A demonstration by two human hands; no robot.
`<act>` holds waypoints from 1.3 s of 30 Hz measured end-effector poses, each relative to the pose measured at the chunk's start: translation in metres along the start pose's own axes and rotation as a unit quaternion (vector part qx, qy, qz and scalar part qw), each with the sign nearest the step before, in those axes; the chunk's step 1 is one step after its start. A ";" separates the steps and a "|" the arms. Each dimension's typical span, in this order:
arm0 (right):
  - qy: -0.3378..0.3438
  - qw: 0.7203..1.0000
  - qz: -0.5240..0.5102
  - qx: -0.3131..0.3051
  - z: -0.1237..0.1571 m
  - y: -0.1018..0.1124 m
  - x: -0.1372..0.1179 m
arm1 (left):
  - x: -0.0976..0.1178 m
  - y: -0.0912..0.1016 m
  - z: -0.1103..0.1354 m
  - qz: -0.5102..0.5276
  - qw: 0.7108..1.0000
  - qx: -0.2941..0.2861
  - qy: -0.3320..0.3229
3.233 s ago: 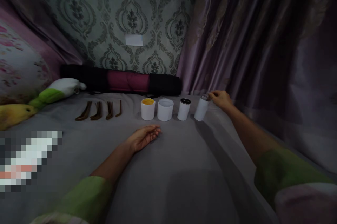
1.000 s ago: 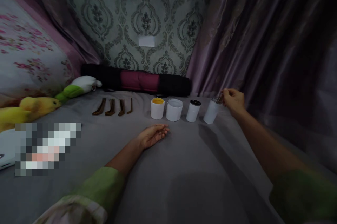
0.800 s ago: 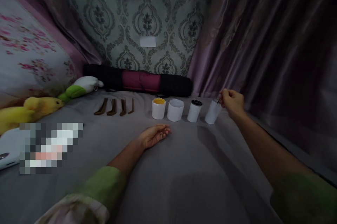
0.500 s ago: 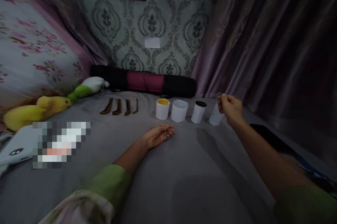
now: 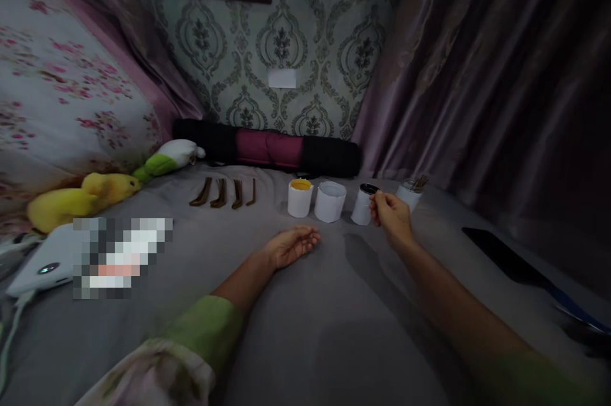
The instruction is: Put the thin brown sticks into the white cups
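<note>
My left hand rests on the grey sheet, palm turned up, fingers loosely curled and apart, holding nothing visible. My right hand is closed in a pinch beside the white cup with a black rim; whether anything is between the fingertips is hidden. Behind that hand, a whitish cup has thin brown sticks poking out of its top. To the left stand a wide white cup and a white cup with a yellow inside. Several small bundles of thin brown sticks form a row farther left.
A black and maroon roll lies along the wall. Plush toys and a pale device with a cable are at the left, near a blurred patch. On the right lies a flat black object, below the curtain.
My right hand has moved left and slightly down, from the rightmost cup to the black-rimmed one. Sticks now show in the rightmost cup. The view has shifted slightly; my left hand stays resting.
</note>
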State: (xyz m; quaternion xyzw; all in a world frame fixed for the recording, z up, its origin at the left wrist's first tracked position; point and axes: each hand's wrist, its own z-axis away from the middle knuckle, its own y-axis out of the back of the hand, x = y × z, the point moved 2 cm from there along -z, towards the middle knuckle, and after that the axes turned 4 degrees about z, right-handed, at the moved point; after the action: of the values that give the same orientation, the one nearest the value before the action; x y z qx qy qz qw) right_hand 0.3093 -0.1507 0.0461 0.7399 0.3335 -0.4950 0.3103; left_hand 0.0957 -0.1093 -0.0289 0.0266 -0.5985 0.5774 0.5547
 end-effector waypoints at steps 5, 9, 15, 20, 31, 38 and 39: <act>-0.028 0.999 0.022 -0.036 0.017 -0.023 0.022 | 0.001 -0.001 0.000 -0.002 1.000 -0.003 -0.005; -0.012 0.997 0.050 -0.060 0.025 -0.038 0.037 | 0.001 -0.003 0.001 -0.007 1.000 0.004 -0.003; 0.025 0.992 0.104 -0.066 0.032 -0.048 0.051 | 0.001 -0.001 -0.001 -0.008 1.000 0.000 -0.011; 0.025 0.990 0.119 -0.068 0.036 -0.050 0.061 | 0.000 0.003 -0.005 -0.013 1.000 -0.017 -0.010; 0.042 0.982 0.154 -0.097 0.039 -0.051 0.066 | 0.007 0.003 -0.005 -0.057 0.995 0.023 -0.075; 0.032 0.986 0.132 -0.096 0.039 -0.049 0.069 | 0.015 0.007 -0.010 -0.101 0.986 0.087 -0.102; 0.030 0.987 0.124 -0.094 0.039 -0.049 0.069 | 0.016 0.008 -0.011 -0.108 0.984 0.095 -0.101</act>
State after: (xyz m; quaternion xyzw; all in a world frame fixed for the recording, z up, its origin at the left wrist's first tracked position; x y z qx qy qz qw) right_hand 0.2695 -0.1402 -0.0378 0.7575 0.2940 -0.3965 0.4273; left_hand 0.0909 -0.0886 -0.0262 0.2016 -0.5878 0.5628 0.5450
